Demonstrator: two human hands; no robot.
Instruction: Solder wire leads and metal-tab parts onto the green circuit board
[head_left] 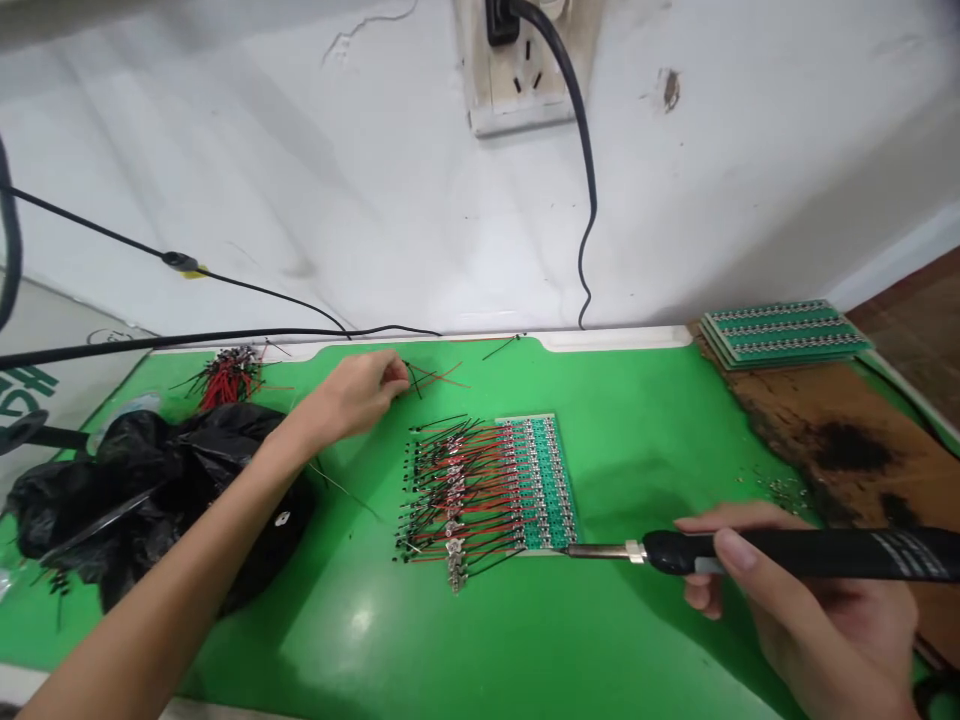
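My left hand (pixel 360 392) reaches to the back of the green mat, its fingers pinched at a few loose black and red wires (pixel 439 376). In my right hand (pixel 795 610) is a black-handled soldering iron (pixel 697 553), held level and pointing left. The iron's tip is at the near edge of a green circuit board panel (pixel 551 485). Rows of red and black wires (pixel 487 465) run left from the panel, with small metal parts (pixel 454 520) across them. Whether the tip touches the panel I cannot tell.
A pile of red and black wires (pixel 225 378) lies at the back left, behind a black plastic bag (pixel 202 480). Stacked circuit panels (pixel 784 335) rest on a scorched brown board (pixel 847 440) at right. A cable (pixel 585 170) hangs from the wall socket (pixel 529 90).
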